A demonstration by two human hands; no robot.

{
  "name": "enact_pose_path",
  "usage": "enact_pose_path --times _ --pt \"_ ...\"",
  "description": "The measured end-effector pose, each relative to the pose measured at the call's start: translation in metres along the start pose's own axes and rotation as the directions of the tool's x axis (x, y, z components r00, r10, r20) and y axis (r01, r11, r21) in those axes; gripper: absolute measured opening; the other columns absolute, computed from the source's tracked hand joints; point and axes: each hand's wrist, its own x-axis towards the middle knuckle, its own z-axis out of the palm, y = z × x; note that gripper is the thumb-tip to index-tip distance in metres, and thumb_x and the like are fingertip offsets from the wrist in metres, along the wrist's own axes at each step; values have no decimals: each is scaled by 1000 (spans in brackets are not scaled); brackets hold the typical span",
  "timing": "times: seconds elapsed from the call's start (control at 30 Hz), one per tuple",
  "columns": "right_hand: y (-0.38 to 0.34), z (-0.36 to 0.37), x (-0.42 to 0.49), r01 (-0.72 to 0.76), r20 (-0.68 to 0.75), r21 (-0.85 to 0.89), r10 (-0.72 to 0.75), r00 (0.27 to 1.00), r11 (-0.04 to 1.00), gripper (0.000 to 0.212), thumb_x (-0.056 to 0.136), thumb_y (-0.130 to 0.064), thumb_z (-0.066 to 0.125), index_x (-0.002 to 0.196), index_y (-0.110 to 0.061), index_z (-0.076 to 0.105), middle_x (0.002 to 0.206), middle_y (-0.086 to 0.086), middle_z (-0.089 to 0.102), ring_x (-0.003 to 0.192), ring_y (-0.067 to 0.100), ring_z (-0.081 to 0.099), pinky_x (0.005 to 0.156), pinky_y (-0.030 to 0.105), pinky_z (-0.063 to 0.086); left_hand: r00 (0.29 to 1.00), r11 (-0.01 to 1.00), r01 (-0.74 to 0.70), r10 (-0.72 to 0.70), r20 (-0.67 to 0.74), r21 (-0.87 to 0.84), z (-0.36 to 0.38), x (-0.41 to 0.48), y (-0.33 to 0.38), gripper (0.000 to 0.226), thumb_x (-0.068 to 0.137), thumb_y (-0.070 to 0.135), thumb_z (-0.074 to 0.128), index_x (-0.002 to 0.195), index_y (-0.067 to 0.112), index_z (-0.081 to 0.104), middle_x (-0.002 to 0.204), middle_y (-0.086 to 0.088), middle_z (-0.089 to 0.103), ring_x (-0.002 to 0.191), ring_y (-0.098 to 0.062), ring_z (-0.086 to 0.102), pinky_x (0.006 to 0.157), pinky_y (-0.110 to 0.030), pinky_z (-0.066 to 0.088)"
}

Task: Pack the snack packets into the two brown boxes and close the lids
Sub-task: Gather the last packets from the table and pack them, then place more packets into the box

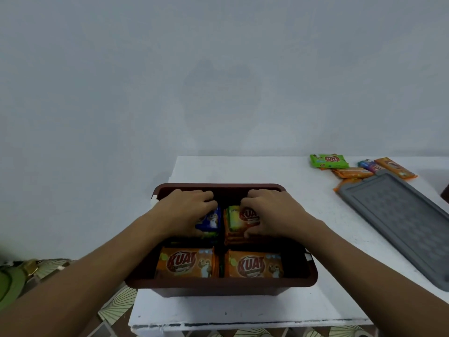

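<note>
in the brown box (218, 286), the left hand (187, 210) grasped the blue snack packet (211, 221); the right hand (273, 212) grasped the orange kuat packet (244, 218).

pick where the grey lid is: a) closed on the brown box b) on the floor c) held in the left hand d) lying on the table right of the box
d: the grey lid lies on the white table right of the open brown box, while the left hand grips the blue packet and the right hand the orange packet inside it
</note>
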Motion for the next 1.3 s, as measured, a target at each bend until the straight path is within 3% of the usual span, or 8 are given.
enact_pose_path --times 0.13,0.33,0.43,0.53,0.7,0.9,1.07,1.3 --pt "-1 2 1 -33 6 -33 34 999 999 58 74 -54 73 122 -27 53 112 -6 57 102 17 57 75 32 48 999 999 30 -29 -35 22 2 0 1 63 81 57 63 130 23 42 121 7 49 102 -15 54 62 -29 41" --pt "1 1 1 -32 -29 -32 31 999 999 51 72 -62 70 102 -22 62 100 -6 62 92 18 59 75 34 48 998 998 49 -47 44 -40 -4 2 -3 65 74 62 69 124 25 51 117 12 54 102 -14 57 70 -28 45" --pt "9 -6 -7 -13 -14 61 14 1000 998 45 79 -64 63 100 -23 66 96 -9 64 89 12 58 69 29 42 997 996 44 -38 73 -78 -12 7 -4 50 79 66 59 111 28 57 108 13 56 96 -11 57 67 -26 42" --pt "20 -8 -22 42 -168 238 -2 986 970 19 93 -37 55 95 -21 66 94 -8 66 87 12 59 71 30 45 999 995 34 -37 -31 -98 -27 22 1 27 93 54 49 94 28 57 98 12 57 87 -11 57 65 -29 44" --pt "78 5 -49 -70 -469 323 223 855 944 10 92 -17 56 91 -16 66 92 -4 65 84 13 57 72 29 47 970 987 -5 -33 -239 -158 -51 68 24 23 95 46 44 87 27 53 89 13 52 79 -11 53 65 -32 45" --pt "200 18 -95 -385 -284 376 500 818 843 11 86 -15 65 94 -18 72 93 -5 68 87 15 62 70 26 44 954 930 -93 -19 -298 -356 -68 151 64 21 97 40 45 90 27 59 91 14 56 81 -7 52 70 -28 43" --pt "286 20 -115 -536 -120 290 586 802 793 16 84 -20 60 98 -23 68 94 -7 64 88 18 60 73 35 51 961 910 -133 22 -274 -393 -76 239 99 16 96 40 50 91 27 58 95 15 57 90 -7 51 75 -29 43" --pt "379 42 -76 -507 6 100 509 861 856 51 82 -43 63 130 -30 54 140 -2 52 131 21 38 107 45 35 990 940 -59 13 -139 -337 -79 344 122 30 96 42 51 116 22 57 119 5 54 109 -16 51 81 -33 44"
